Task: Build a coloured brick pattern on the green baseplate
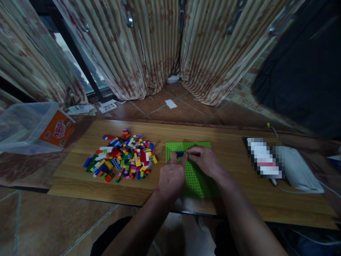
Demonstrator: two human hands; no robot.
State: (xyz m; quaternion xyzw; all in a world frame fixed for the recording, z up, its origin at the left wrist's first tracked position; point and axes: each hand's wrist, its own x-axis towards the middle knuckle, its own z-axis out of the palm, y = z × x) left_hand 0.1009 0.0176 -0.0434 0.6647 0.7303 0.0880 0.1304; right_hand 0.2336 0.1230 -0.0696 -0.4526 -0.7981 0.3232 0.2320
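Note:
A green studded baseplate (198, 177) lies on the wooden table in front of me. On its upper part rests a dark blue brick (180, 154). My left hand (172, 176) is over the plate's left side, its fingers closed at the two ends of the blue brick. From the right, my right hand (206, 160) reaches in with thumb and fingers pinched just beside that brick. Whatever lies between those fingertips is too small and dark to make out.
Left of the plate lies a loose pile of coloured bricks (125, 156) on the table (154, 133). A clear plastic bin (23, 124) with an orange label stands further left. At the right are a blurred phone (265, 158), a white object (301, 170) and a cable.

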